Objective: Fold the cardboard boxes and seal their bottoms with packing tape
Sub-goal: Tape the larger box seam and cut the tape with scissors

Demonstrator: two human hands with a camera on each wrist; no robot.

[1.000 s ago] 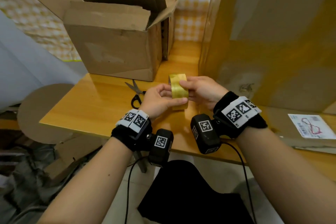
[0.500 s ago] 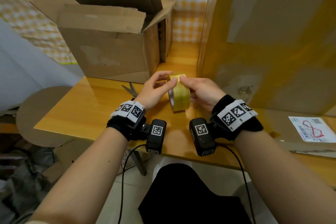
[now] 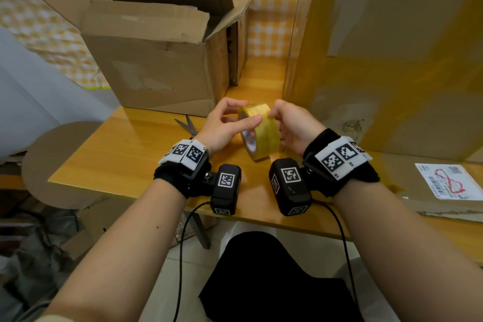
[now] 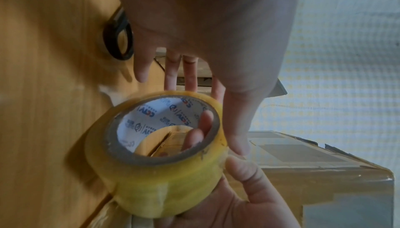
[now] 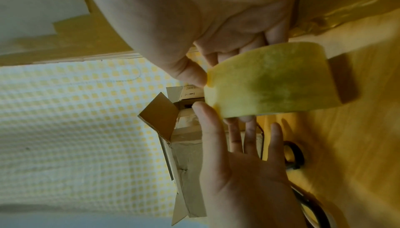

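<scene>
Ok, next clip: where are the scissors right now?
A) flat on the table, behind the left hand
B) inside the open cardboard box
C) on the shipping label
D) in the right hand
A: the scissors lie flat on the wooden table just beyond the left hand, while both hands are busy with the packing tape roll.

Open tabletop (image 3: 125, 154) lies left; a tall box (image 3: 392, 60) walls the right, scissors (image 3: 187, 124) nearby.

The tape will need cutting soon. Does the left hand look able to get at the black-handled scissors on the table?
Probably yes: the black-handled scissors lie uncovered just beside the left hand, but it must first leave the yellow tape roll.
</scene>
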